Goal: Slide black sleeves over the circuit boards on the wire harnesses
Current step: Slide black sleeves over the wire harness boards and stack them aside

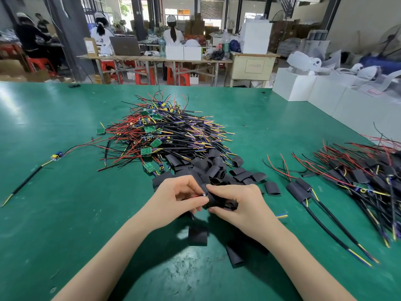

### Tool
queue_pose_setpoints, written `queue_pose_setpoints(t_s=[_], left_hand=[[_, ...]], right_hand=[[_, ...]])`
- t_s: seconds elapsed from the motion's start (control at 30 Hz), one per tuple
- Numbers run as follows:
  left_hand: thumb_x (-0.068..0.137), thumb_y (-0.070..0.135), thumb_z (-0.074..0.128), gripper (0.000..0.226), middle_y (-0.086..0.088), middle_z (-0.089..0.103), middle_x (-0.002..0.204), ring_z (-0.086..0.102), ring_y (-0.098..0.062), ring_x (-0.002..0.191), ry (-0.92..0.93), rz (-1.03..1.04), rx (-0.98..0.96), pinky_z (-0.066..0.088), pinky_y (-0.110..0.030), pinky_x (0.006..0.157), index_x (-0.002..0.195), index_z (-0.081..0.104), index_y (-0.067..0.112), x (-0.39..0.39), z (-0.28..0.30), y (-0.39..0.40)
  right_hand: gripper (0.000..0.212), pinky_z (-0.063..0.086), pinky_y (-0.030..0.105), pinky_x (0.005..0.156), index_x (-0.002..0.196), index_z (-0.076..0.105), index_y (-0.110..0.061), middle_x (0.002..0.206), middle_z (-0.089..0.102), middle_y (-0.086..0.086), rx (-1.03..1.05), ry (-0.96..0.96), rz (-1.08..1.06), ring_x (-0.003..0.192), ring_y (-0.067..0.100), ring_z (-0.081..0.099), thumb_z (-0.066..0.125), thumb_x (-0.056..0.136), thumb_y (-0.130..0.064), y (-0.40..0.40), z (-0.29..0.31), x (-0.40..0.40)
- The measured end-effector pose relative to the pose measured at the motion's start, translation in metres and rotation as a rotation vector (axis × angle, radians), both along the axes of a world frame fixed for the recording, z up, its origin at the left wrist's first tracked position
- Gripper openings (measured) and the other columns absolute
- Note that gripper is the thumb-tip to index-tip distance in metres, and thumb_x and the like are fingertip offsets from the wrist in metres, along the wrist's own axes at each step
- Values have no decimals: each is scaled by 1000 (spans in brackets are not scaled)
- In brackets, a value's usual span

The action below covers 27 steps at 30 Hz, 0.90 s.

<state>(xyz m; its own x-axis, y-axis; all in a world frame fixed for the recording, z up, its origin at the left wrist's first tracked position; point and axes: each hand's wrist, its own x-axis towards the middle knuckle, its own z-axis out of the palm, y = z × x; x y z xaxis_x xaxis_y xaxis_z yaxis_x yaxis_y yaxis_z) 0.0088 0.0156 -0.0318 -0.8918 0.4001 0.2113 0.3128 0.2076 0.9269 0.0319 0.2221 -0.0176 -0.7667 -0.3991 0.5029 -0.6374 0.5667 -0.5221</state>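
Above the green table's near middle, my left hand (181, 197) pinches a wire harness by its red wires (193, 196); its board end is mostly hidden by fingers. My right hand (236, 203) grips a black sleeve (213, 202) that meets that end between both hands. The harness's blue and yellow wire tips (282, 216) stick out right of my right hand. A heap of loose black sleeves (214, 170) lies just beyond my hands. Behind it is a big pile of bare harnesses with green circuit boards (165, 131).
Sleeved harnesses are piled at the right (368, 181), two more lying apart (303, 190). Two loose sleeves (198, 235) lie under my wrists. A single harness (56, 157) lies far left. White boxes (325, 94) line the table's right edge. People work at benches behind.
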Motion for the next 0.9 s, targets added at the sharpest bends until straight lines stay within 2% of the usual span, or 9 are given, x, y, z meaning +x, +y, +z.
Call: queue_pose_setpoints(t_s=[0.07, 0.2, 0.33, 0.43, 0.57, 0.7, 0.9], left_hand=[[84, 13, 74, 12, -9, 73, 75, 67, -20, 63, 4, -21, 3, 53, -26, 65, 84, 64, 19, 1, 1, 0], [88, 4, 68, 15, -7, 74, 88, 70, -17, 77, -6, -54, 20, 54, -25, 77, 100, 65, 12, -1, 6, -5], [84, 0, 70, 12, -8, 74, 81, 68, -16, 70, 9, 9, 16, 54, -30, 74, 91, 65, 8, -3, 9, -8], [83, -1, 71, 11, -10, 73, 79, 68, -18, 69, 18, 9, 17, 54, -30, 74, 88, 65, 6, -2, 7, -6], [82, 1, 73, 12, -10, 75, 80, 71, -20, 71, 16, 35, 38, 56, -27, 74, 87, 67, 10, -1, 6, -4], [82, 4, 74, 11, -10, 74, 82, 72, -22, 73, 2, 44, 63, 56, -25, 75, 87, 67, 11, 0, 4, -2], [80, 0, 76, 17, -7, 75, 84, 66, -12, 74, -78, 26, 52, 54, -22, 77, 91, 70, 11, 0, 6, -1]], right_hand=[[44, 49, 20, 87, 115, 70, -13, 110, 72, -4, 1, -12, 1, 102, 3, 65, 81, 72, -14, -1, 0, 1], [43, 48, 16, 87, 114, 71, -15, 109, 72, -7, -37, -8, -18, 101, -2, 64, 81, 72, -13, 1, 2, 1], [44, 48, 19, 87, 114, 71, -14, 108, 72, -5, -35, 11, -45, 102, -1, 63, 82, 71, -13, 2, 2, 0], [43, 47, 14, 87, 113, 71, -11, 107, 73, -2, -2, 25, -20, 101, 2, 63, 81, 71, -11, -1, 0, 1], [42, 47, 14, 87, 112, 72, -11, 107, 73, -1, -10, 23, -31, 101, 3, 64, 81, 71, -10, 0, 0, 0], [42, 49, 19, 85, 113, 71, -11, 106, 73, -1, 4, 26, -35, 99, 6, 66, 80, 72, -12, 0, 0, 0], [41, 54, 32, 81, 115, 70, -14, 105, 73, -2, 60, 35, -35, 98, 11, 68, 77, 75, -19, -4, -2, 1]])
